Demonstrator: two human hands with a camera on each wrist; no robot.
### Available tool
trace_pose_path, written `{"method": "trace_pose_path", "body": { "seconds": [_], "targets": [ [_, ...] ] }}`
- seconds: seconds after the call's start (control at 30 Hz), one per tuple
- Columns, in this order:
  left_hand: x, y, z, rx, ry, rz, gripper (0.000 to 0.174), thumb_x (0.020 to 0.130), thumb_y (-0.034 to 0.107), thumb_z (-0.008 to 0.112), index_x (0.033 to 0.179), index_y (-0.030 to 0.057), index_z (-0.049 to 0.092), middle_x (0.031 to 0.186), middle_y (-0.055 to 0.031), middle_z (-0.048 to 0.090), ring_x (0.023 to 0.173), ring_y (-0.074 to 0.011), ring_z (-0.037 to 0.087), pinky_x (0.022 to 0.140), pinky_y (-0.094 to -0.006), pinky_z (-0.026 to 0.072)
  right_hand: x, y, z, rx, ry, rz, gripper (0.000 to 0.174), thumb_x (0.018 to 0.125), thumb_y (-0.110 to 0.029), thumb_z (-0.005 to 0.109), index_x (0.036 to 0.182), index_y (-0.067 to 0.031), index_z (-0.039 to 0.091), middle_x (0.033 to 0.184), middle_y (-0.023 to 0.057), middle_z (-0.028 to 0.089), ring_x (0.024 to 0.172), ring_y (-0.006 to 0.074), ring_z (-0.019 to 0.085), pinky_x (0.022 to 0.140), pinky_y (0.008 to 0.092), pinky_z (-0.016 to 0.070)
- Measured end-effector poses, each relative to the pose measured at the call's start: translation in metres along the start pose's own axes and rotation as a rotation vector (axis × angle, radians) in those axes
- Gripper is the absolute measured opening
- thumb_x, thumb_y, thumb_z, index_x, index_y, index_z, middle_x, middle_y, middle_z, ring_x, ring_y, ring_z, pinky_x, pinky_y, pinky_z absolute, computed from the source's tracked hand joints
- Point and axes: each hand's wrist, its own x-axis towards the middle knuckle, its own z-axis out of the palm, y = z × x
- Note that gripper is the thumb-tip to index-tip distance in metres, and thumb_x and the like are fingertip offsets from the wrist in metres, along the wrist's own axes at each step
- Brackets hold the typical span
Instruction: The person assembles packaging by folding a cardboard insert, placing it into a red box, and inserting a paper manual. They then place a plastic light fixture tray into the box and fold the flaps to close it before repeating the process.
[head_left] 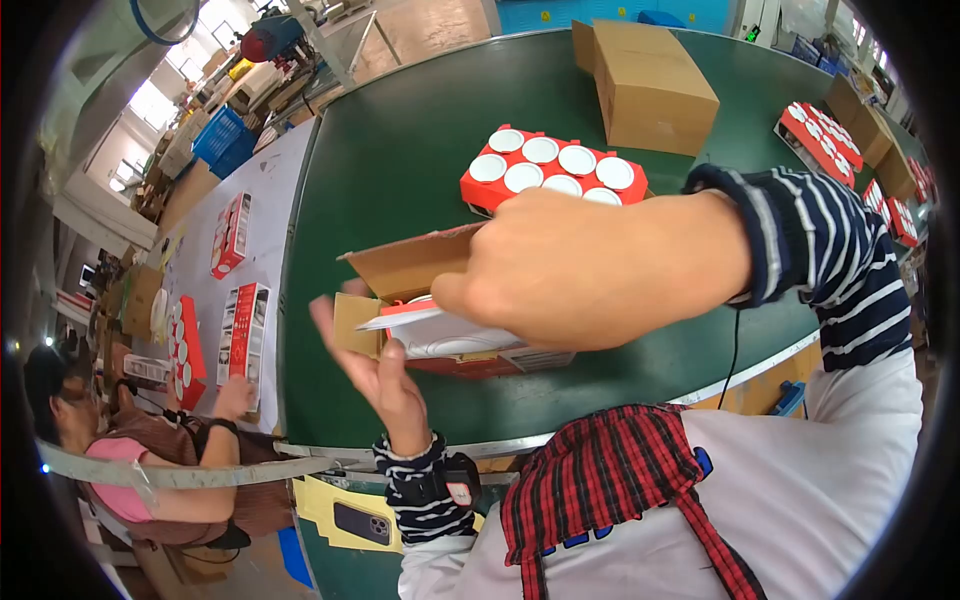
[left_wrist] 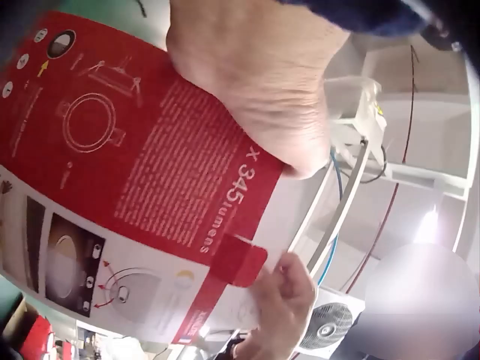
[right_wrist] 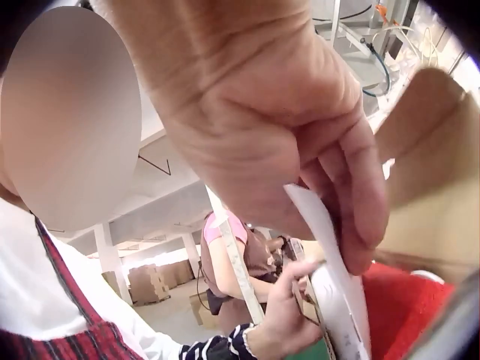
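Observation:
An opened cardboard box [head_left: 440, 262], red and printed outside, lies before me with its flaps raised. My right hand [head_left: 580, 265] is over the opening and pinches a white folded paper sheet [right_wrist: 330, 262] between thumb and fingers. In the head view the sheet slants along the near side of the box, with a red insert partly visible beneath it. At the box's left end is my left hand [head_left: 380, 375], thumb by the near corner and fingers extended along the end flap [head_left: 357, 325]. The left wrist view shows the printed red panel [left_wrist: 161, 150] close to that hand.
Beyond the box, a red tray [head_left: 470, 190] carries several round white lights on the green table [head_left: 390, 130]. A brown carton [head_left: 655, 90] stands farther back. At left, another person [head_left: 170, 460] handles red boxes at a pale table [head_left: 270, 190]. A phone [head_left: 362, 522] lies near my left sleeve.

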Motion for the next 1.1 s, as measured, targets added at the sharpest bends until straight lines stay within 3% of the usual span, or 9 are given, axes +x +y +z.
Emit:
{"method": "trace_pose_path", "body": {
  "seconds": [0.2,0.33,0.37,0.4,0.53,0.63,0.77,0.9,1.1],
  "targets": [
    [-0.011,-0.015,0.007,-0.065,0.081,-0.171,0.063,0.09,0.031,0.041,0.139,-0.0061,0.03,0.132,-0.0198,0.045,0.119,-0.0275,0.048,0.101,-0.0379,0.0369,0.006,0.009,0.007,-0.016,0.128,-0.019,0.016,0.068,-0.008,0.065,0.079,0.0022,0.059,0.06,0.0178,0.061,0.054,0.0322,0.063,0.05,0.0398,0.0503],
    [-0.02,-0.018,0.015,-0.067,0.083,-0.123,0.054,0.096,0.029,0.036,0.138,-0.004,0.033,0.134,-0.0164,0.045,0.122,-0.0251,0.046,0.103,-0.0375,0.0344,-0.002,0.007,-0.005,0.124,0.052,0.011,0.018,0.068,-0.006,0.063,0.085,0.0014,0.06,0.06,0.0184,0.06,0.055,0.0333,0.062,0.049,0.0401,0.0491],
    [-0.019,-0.02,0.02,-0.065,0.072,-0.082,0.049,0.099,0.028,0.033,0.138,-0.002,0.036,0.134,-0.0146,0.045,0.124,-0.0232,0.044,0.105,-0.0375,0.0327,-0.001,0.003,-0.001,0.055,-0.105,0.029,0.017,0.069,-0.007,0.063,0.084,0.0016,0.06,0.06,0.0183,0.06,0.056,0.0331,0.062,0.049,0.0401,0.0491],
    [-0.018,-0.016,0.023,-0.079,0.04,-0.104,0.052,0.101,0.033,0.027,0.139,-0.0013,0.035,0.135,-0.0134,0.044,0.125,-0.0228,0.043,0.105,-0.0378,0.0327,-0.001,0.001,0.001,-0.015,-0.263,0.049,0.017,0.07,-0.007,0.063,0.084,0.0018,0.061,0.06,0.0183,0.06,0.057,0.0328,0.062,0.05,0.0401,0.049],
    [-0.021,-0.01,0.034,-0.195,0.013,-0.178,0.055,0.101,0.039,0.023,0.14,0.0,0.033,0.134,-0.0131,0.044,0.124,-0.0229,0.043,0.104,-0.0375,0.0332,-0.003,0.001,-0.021,0.027,-0.236,-0.021,0.016,0.069,-0.01,0.066,0.079,0.0018,0.061,0.062,0.019,0.061,0.061,0.0336,0.064,0.053,0.0405,0.0511],
    [-0.022,-0.013,0.039,-0.198,0.031,-0.147,0.058,0.101,0.042,0.019,0.141,0.0015,0.031,0.133,-0.0134,0.045,0.123,-0.0236,0.045,0.104,-0.0375,0.0346,-0.002,0.001,0.024,0.051,-0.276,0.087,0.016,0.07,-0.011,0.066,0.08,0.0018,0.061,0.063,0.0194,0.062,0.062,0.0346,0.064,0.056,0.0422,0.0513],
    [-0.021,-0.013,0.04,-0.212,0.084,-0.169,0.059,0.101,0.043,0.015,0.141,0.0021,0.031,0.132,-0.0138,0.045,0.121,-0.0249,0.046,0.104,-0.0384,0.0364,-0.008,0.001,0.022,0.135,-0.222,0.117,0.013,0.074,-0.012,0.064,0.077,0.0009,0.062,0.062,0.0194,0.061,0.059,0.0346,0.062,0.055,0.0441,0.0492],
    [-0.021,-0.012,0.044,-0.187,0.093,-0.162,0.059,0.101,0.043,0.015,0.14,0.0023,0.033,0.133,-0.0141,0.045,0.122,-0.0251,0.046,0.104,-0.0387,0.0365,-0.022,0.004,0.004,0.05,-0.201,0.059,0.011,0.068,-0.008,0.065,0.072,0.0006,0.061,0.058,0.0185,0.059,0.054,0.0339,0.06,0.052,0.0414,0.0482],
    [-0.022,-0.006,0.049,-0.144,0.144,-0.188,0.065,0.1,0.048,0.013,0.141,0.0002,0.029,0.132,-0.0143,0.044,0.121,-0.0244,0.045,0.102,-0.0374,0.0366,-0.036,0.011,0.048,0.12,-0.003,0.057,0.009,0.066,-0.004,0.063,0.071,0.0022,0.058,0.057,0.0172,0.058,0.057,0.0345,0.061,0.05,0.0419,0.0476]
  ]
}}
